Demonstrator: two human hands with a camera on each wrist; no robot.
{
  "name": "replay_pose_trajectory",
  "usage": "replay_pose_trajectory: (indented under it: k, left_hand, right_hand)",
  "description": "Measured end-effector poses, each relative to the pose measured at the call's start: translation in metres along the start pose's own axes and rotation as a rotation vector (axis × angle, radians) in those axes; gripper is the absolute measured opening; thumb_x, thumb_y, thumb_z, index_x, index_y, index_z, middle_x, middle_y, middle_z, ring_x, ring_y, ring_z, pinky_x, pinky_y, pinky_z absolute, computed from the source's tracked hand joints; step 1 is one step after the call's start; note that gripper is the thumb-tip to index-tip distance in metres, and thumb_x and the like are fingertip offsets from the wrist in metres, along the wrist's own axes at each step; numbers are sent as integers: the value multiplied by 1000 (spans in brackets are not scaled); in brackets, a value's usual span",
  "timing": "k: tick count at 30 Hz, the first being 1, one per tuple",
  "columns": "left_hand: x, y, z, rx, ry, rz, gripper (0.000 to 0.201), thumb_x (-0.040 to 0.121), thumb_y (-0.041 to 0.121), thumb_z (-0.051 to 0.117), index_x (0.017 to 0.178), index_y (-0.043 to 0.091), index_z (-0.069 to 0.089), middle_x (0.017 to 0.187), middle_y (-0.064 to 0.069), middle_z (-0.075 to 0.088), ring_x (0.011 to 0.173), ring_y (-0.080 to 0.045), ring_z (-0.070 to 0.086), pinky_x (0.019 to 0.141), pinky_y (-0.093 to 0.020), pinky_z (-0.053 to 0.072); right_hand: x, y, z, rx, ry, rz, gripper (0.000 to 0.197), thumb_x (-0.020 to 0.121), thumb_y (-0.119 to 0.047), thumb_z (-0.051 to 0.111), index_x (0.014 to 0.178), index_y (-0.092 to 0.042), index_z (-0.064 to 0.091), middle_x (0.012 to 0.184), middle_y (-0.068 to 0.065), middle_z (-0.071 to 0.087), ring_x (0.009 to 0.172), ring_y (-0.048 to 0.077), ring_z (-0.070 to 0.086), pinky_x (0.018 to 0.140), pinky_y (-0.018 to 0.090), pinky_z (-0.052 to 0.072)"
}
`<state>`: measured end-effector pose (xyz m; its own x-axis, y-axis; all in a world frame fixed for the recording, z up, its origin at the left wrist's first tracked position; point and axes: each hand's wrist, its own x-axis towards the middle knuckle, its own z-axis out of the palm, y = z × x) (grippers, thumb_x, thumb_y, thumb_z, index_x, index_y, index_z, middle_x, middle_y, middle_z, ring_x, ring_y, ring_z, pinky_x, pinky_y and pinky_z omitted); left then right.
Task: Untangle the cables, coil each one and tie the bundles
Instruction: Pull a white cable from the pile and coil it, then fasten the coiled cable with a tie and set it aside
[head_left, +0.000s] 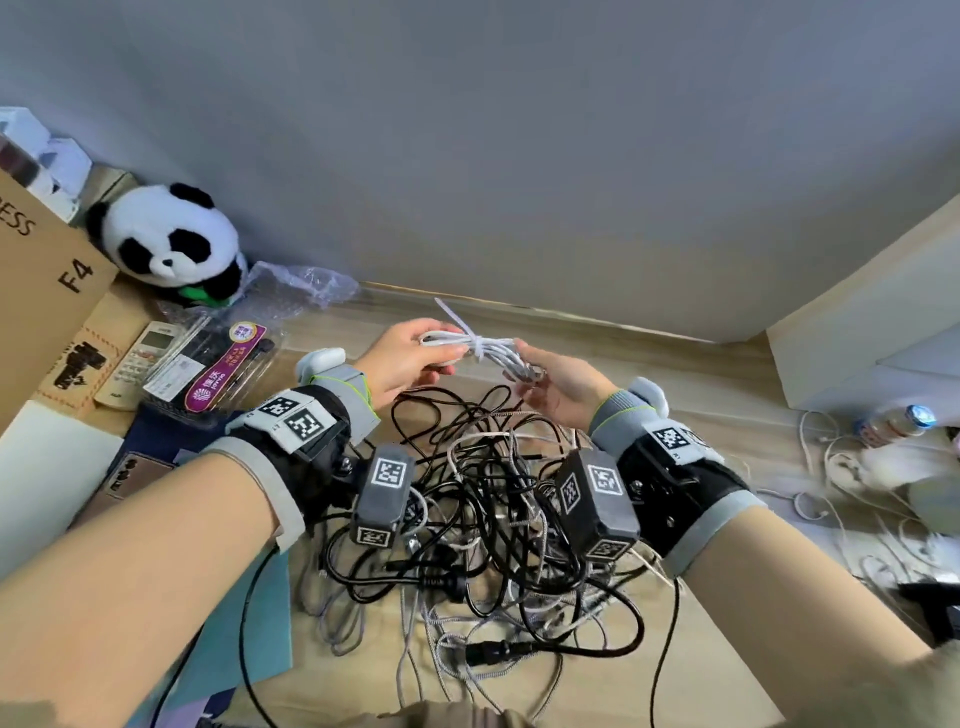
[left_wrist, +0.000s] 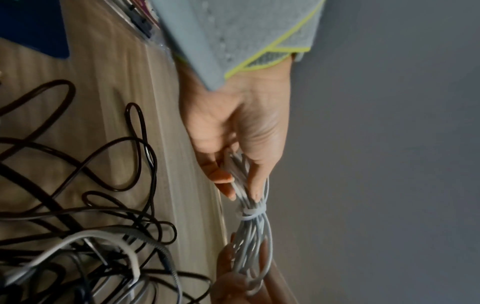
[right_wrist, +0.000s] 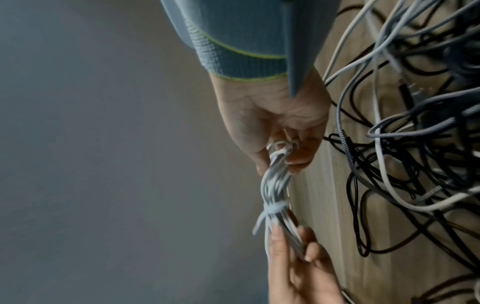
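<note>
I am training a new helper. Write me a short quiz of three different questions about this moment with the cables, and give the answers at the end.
1. True or false: the white cable bundle already has a cable tie around its middle.
2. Which hand holds the bundle? A) left hand only B) right hand only C) both, one at each end
3. Fill in: the tangled pile of cables on the floor lies ____ the held bundle, nearer the person.

Key: 1 true; 2 C; 3 below
</note>
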<state>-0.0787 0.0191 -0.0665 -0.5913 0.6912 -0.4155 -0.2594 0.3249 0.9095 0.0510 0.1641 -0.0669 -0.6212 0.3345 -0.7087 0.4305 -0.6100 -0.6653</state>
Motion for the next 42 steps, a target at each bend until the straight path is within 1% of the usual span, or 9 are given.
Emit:
replay_pose_trajectory:
  k: [7, 11, 15, 18, 21, 29, 33, 38, 42]
  left_hand:
    - [60, -2, -20, -71, 181, -126, 31, 87, 8, 65, 114, 3, 51, 87, -9, 62, 64, -13, 57, 51, -15, 49]
    - [89, -8, -24, -92, 214, -138, 6, 91, 3, 58, 97, 3, 59, 86, -10, 62, 62, -12, 57, 51, -12, 50]
    - [118, -16, -23, -204, 321, -139, 12, 91, -2, 54, 96, 9, 54, 89, -9, 60, 74, -16, 59, 70, -22, 52]
    - [133, -26, -23, -262, 370, -169, 37, 92, 1, 53, 121, 19, 40, 109, -9, 56, 99, -21, 55, 83, -27, 47]
    - [134, -40, -22, -174, 364, -233, 51, 94, 7, 51, 140, 15, 32, 129, -6, 53, 99, -13, 54, 74, -22, 42]
    - [128, -39, -17, -45, 270, -230, 49, 94, 3, 46, 141, 8, 34, 137, -6, 49, 107, -16, 51, 75, -22, 43]
    - [105, -32, -7, 55, 196, -201, 31, 94, 5, 46, 125, 7, 54, 122, -9, 59, 101, -18, 58, 89, -34, 47]
    - [61, -20, 12, 18, 43, -223, 24, 97, 3, 40, 113, 5, 57, 85, -8, 65, 51, -5, 63, 52, -16, 42]
    - [28, -21, 22, 103, -38, -227, 23, 97, 4, 38, 103, 9, 60, 85, -6, 65, 60, -9, 62, 45, -11, 43]
  right_hand:
    - [59, -16, 16, 108, 9, 50, 8, 95, -8, 54, 89, -6, 59, 77, 7, 53, 64, 12, 49, 43, 12, 45]
    - [95, -25, 23, 178, 78, 97, 8, 92, -4, 57, 84, -3, 57, 77, 9, 55, 64, 15, 50, 43, 14, 47]
    - [128, -33, 28, 216, 136, 83, 8, 92, -4, 57, 85, -6, 57, 80, 8, 55, 64, 16, 50, 43, 15, 47]
    - [146, -30, 34, 237, 101, 44, 6, 94, -4, 53, 94, -6, 58, 86, 8, 60, 71, 17, 56, 61, 21, 55]
    - [152, -22, 33, 231, 64, 38, 13, 94, -9, 53, 106, -12, 57, 94, 2, 61, 83, 14, 57, 88, 26, 45]
    - [135, -29, 15, 152, 99, -31, 38, 97, -1, 44, 134, 5, 43, 137, 19, 46, 129, 35, 46, 107, 37, 39]
    - [106, -32, 9, 180, 77, -44, 14, 96, -3, 48, 107, 0, 57, 106, 11, 55, 96, 31, 62, 84, 33, 54]
    - [60, -22, 3, 54, 25, -27, 17, 98, -7, 44, 92, -4, 59, 89, 8, 63, 75, 21, 61, 60, 23, 56]
    - [24, -5, -8, -43, -10, -10, 18, 98, -9, 43, 92, -5, 60, 83, 6, 64, 65, 14, 62, 57, 21, 54]
